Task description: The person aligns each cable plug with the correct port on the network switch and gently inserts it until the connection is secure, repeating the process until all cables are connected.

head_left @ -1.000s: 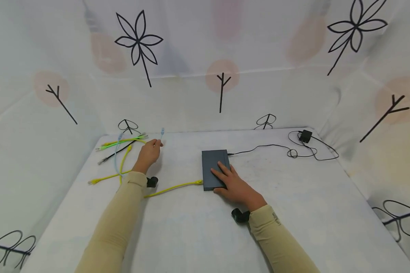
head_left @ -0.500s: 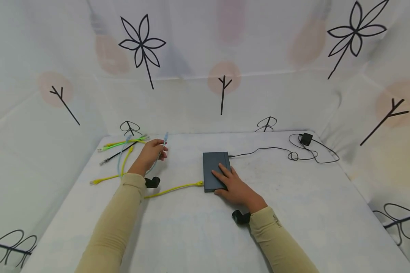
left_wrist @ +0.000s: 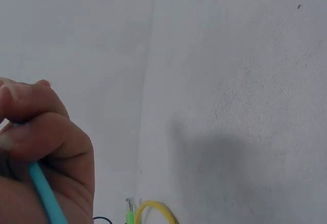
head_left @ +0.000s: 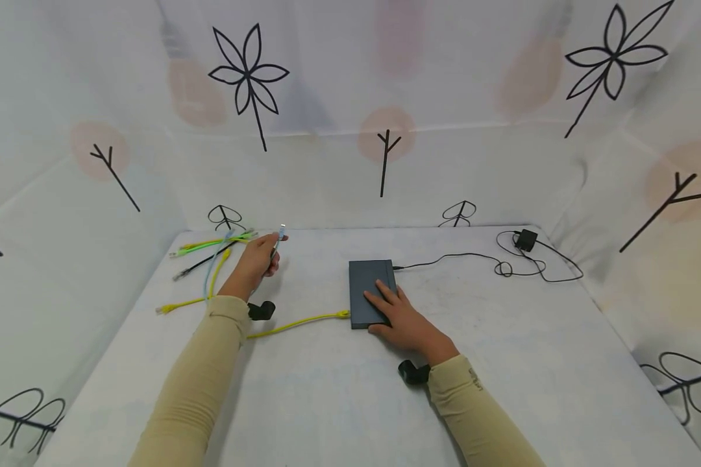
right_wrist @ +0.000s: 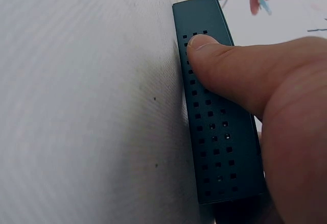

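My left hand (head_left: 256, 261), at the back left of the table, pinches a light blue network cable (left_wrist: 47, 196) just behind its plug. That plug (head_left: 282, 231) points up and away from me, above the fingers. My right hand (head_left: 407, 323) rests on a dark grey network switch (head_left: 362, 275), with spread fingers on its top. In the right wrist view, the thumb (right_wrist: 219, 63) presses against the side with the square vent holes. A yellow network cable (head_left: 304, 320) is plugged into the switch's left side; its other stretch passes behind my left forearm.
Left of my left hand lie loose cables: a green one (head_left: 195, 250), a black one (head_left: 201, 264) and a yellow one (head_left: 178, 305). A thin black power cord (head_left: 444, 258) runs from the switch to a black adapter (head_left: 526, 240) at the back right. White cloth walls surround the table.
The fingers of my left hand have loosened and closed again on the light blue cable, and the plug's tilt has changed. My right hand stays on the switch.
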A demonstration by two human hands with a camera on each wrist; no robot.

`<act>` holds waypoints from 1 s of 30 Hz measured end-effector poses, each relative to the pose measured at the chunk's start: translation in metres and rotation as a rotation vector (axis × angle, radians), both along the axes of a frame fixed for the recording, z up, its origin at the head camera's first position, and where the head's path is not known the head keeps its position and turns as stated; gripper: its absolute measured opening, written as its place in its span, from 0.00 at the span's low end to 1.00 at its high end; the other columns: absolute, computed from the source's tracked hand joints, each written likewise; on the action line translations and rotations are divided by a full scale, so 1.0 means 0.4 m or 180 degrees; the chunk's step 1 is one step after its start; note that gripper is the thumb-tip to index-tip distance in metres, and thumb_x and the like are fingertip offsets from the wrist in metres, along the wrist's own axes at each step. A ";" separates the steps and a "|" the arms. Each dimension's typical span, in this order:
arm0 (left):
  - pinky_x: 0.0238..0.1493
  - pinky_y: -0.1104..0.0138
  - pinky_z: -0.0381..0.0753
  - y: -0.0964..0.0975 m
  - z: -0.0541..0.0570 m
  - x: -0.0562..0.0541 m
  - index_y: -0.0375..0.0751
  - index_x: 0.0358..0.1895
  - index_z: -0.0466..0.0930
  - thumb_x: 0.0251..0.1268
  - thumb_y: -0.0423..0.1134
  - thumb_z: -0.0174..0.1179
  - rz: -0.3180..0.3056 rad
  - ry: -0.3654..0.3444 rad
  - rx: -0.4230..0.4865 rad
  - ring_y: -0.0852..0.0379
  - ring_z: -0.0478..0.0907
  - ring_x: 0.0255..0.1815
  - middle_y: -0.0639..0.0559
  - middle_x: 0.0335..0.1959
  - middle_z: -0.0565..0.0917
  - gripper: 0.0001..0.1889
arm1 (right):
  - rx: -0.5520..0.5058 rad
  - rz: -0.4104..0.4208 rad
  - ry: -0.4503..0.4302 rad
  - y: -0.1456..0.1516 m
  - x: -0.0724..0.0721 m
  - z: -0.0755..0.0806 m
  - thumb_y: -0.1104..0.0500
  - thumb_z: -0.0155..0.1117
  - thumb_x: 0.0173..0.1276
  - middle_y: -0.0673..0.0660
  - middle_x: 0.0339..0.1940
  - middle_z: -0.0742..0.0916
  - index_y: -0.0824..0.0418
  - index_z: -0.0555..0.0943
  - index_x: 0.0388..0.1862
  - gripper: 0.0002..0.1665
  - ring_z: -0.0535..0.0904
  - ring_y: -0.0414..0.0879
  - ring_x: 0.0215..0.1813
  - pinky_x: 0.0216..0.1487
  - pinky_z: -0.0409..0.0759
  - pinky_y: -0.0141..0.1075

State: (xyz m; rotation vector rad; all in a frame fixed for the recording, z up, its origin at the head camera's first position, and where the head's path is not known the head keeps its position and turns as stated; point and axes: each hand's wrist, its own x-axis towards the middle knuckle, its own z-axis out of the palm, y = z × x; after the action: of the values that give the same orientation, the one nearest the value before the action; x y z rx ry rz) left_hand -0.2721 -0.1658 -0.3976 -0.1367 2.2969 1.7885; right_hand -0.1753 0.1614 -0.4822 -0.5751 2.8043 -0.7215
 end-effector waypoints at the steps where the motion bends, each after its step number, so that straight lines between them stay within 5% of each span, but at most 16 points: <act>1: 0.26 0.68 0.70 0.000 -0.001 0.001 0.46 0.64 0.72 0.78 0.54 0.40 -0.0007 0.0020 0.0022 0.59 0.67 0.21 0.51 0.22 0.69 0.23 | 0.0001 -0.0006 -0.0006 0.000 0.001 0.001 0.39 0.58 0.70 0.51 0.82 0.47 0.39 0.54 0.78 0.42 0.36 0.68 0.79 0.68 0.59 0.67; 16: 0.31 0.69 0.78 -0.020 -0.076 -0.044 0.41 0.59 0.73 0.74 0.49 0.52 -0.0109 0.0245 0.0199 0.57 0.76 0.31 0.43 0.48 0.78 0.20 | 0.0002 0.0018 0.0014 0.002 -0.001 -0.003 0.39 0.57 0.70 0.51 0.82 0.47 0.39 0.53 0.78 0.42 0.36 0.68 0.79 0.69 0.58 0.66; 22: 0.36 0.67 0.80 -0.020 -0.076 -0.031 0.37 0.62 0.72 0.73 0.49 0.53 -0.0434 0.0442 -0.0209 0.55 0.78 0.35 0.34 0.58 0.76 0.23 | -0.0030 0.0065 0.0032 0.001 0.006 0.007 0.41 0.58 0.70 0.53 0.82 0.48 0.41 0.54 0.78 0.42 0.37 0.70 0.78 0.68 0.59 0.67; 30: 0.40 0.62 0.81 -0.003 -0.078 -0.020 0.42 0.58 0.76 0.72 0.50 0.55 -0.0750 0.0638 -0.1044 0.50 0.79 0.39 0.38 0.53 0.81 0.20 | 0.0017 0.0062 0.0059 0.002 0.005 0.009 0.41 0.58 0.70 0.53 0.82 0.48 0.41 0.54 0.78 0.41 0.37 0.70 0.79 0.67 0.60 0.67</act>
State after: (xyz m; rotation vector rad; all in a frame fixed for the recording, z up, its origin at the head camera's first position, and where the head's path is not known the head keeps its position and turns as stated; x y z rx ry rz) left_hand -0.2803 -0.1670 -0.4289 0.2611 2.6041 1.3580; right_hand -0.1732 0.1622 -0.4788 -0.6104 2.8125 -0.7085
